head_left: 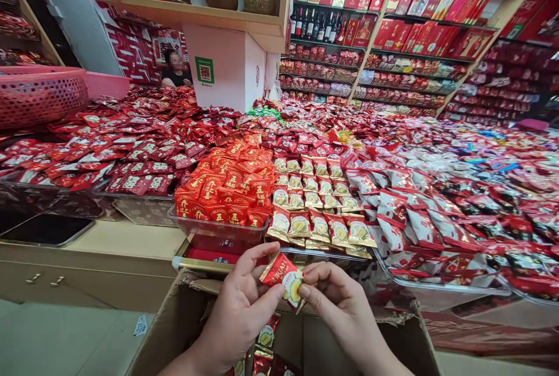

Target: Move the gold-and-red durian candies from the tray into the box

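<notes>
Both my hands hold one small red and gold durian candy packet [286,283] above an open cardboard box [174,306]. My left hand [244,300] pinches its left part between thumb and fingers. My right hand [336,294] grips the right edge with thumb and forefinger. Several similar packets [265,335] lie inside the box, partly hidden by my left hand and wrist. Just beyond, durian packets [318,224] stand in neat rows in a clear tray.
Left of the rows, a clear bin [218,224] holds orange-red packets; red and white packets [432,227] fill the bin to the right. A dark tablet-like slab [48,230] lies on the counter. A pink basket [43,96] stands left. A person [174,70] is behind the display.
</notes>
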The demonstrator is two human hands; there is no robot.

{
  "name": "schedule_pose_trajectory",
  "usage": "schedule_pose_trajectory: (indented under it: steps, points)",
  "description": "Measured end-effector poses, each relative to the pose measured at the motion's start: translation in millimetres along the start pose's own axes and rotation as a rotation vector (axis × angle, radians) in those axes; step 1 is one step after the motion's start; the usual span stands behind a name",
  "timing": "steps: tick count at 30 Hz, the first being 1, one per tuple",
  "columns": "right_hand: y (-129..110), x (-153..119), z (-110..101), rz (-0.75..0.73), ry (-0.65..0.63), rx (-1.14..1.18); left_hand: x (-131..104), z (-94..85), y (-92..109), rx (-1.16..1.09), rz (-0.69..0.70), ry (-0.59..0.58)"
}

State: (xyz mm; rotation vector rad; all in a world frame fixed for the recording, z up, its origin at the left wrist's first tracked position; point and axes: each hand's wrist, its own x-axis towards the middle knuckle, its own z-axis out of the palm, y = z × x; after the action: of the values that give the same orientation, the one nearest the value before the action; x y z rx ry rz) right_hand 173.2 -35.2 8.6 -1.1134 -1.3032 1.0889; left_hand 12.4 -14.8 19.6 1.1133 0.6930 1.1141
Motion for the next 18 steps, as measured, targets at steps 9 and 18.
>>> schedule_pose_trajectory:
  steps: [9,18]
  points:
    - [-7,-4,-9,-0.136,-0.186,-0.381,3,-12.5,1,0.084,-0.056,-0.002]
    - [-45,67,-18,0.052,0.029,-0.325,11,-32.2,-2,0.834,0.347,0.114]
